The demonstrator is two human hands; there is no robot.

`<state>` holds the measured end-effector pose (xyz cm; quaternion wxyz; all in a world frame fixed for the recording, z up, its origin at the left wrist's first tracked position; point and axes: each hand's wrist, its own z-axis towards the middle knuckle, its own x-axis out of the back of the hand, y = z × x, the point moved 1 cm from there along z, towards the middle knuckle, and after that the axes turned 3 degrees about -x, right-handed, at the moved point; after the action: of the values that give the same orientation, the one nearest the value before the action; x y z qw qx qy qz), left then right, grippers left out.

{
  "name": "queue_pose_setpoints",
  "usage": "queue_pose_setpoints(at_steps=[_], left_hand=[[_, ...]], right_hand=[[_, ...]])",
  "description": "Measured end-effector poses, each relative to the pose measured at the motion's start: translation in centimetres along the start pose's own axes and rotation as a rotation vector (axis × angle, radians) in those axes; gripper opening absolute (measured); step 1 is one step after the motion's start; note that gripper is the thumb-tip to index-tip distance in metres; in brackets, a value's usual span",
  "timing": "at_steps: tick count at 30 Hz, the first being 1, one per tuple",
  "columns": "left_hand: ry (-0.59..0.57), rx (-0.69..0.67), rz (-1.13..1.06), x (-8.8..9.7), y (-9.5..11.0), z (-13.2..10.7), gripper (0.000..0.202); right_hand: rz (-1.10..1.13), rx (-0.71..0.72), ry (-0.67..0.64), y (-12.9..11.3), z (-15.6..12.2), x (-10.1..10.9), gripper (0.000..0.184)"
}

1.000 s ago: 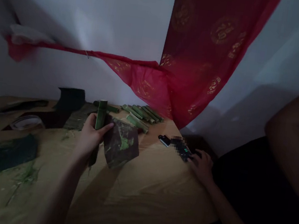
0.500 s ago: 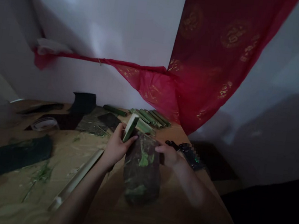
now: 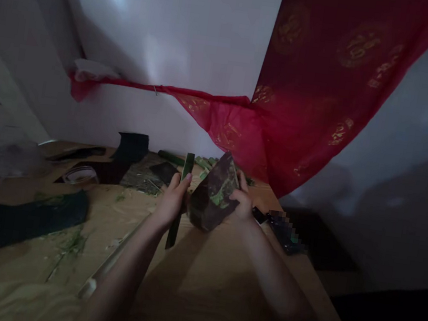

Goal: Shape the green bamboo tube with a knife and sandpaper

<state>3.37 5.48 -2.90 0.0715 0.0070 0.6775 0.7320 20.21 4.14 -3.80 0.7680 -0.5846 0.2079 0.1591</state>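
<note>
My left hand [image 3: 171,202] grips a narrow green bamboo strip [image 3: 177,214] that stands nearly upright, its lower end reaching below my fist. My right hand [image 3: 243,200] holds a dark brown mottled sheet with green smears [image 3: 212,198], possibly a leaf or sheath, tilted up beside the strip. The sheet's left edge is close to my left hand, and the sheet hides part of the bamboo pieces behind it. A long pale bamboo strip [image 3: 115,253] lies on the table beneath my left forearm.
Several green bamboo pieces [image 3: 203,163] lie at the table's back. A dark green leaf strip [image 3: 26,220], a small dish [image 3: 80,175] and black sheets [image 3: 132,148] lie left. A dark device [image 3: 283,232] sits near the right edge. Red cloth [image 3: 319,90] hangs behind.
My right hand has left the dark device and taken the sheet from beside my left hand, raising and tilting it. The view has swung, shifting the scene rightward.
</note>
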Motion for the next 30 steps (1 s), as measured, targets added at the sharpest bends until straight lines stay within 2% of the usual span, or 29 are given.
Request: queue_pose_setpoints(at_steps=[2, 4, 7, 9, 11, 14, 18, 21, 24, 30], left_hand=[[-0.095, 0.061, -0.032, -0.6, -0.1, -0.6, 0.051], [-0.223, 0.125, -0.075, -1.3, -0.2, -1.2, 0.055], [-0.425, 0.281, -0.267, -2.0, -0.1, -1.8, 0.059], [-0.517, 0.389, -0.390, -2.2, 0.1, -2.1, 0.058], [-0.570, 0.458, -0.431, -2.3, 0.2, -2.2, 0.057], [-0.552, 0.475, -0.415, -2.4, 0.3, -2.2, 0.057], [-0.431, 0.347, -0.484, -1.8, 0.9, -1.7, 0.053], [-0.350, 0.245, -0.497, -0.7, 1.6, -1.3, 0.051], [-0.322, 0.221, -0.448, -0.1, 2.0, -1.2, 0.051], [-0.284, 0.289, -0.237, -1.3, 0.8, -1.9, 0.055]], right_hand=[[-0.047, 0.033, -0.037, 0.4, -0.4, -0.5, 0.044], [-0.077, 0.004, -0.077, 0.8, -0.9, -0.9, 0.046], [-0.130, -0.032, -0.169, 1.2, -1.3, -1.0, 0.049], [-0.195, -0.001, -0.215, 1.4, -1.3, -0.9, 0.047], [-0.279, 0.061, -0.192, 1.4, -1.2, -0.9, 0.043], [-0.451, 0.186, -0.102, 1.3, -0.9, -0.8, 0.039], [-0.728, 0.425, -0.004, 0.5, -0.4, -0.5, 0.024], [-0.824, 0.500, -0.032, 0.0, -0.2, -0.3, 0.014], [-0.870, 0.531, -0.088, -0.3, -0.3, -0.5, 0.011], [-1.075, 0.612, -0.218, -0.9, -1.2, -1.2, 0.015]])
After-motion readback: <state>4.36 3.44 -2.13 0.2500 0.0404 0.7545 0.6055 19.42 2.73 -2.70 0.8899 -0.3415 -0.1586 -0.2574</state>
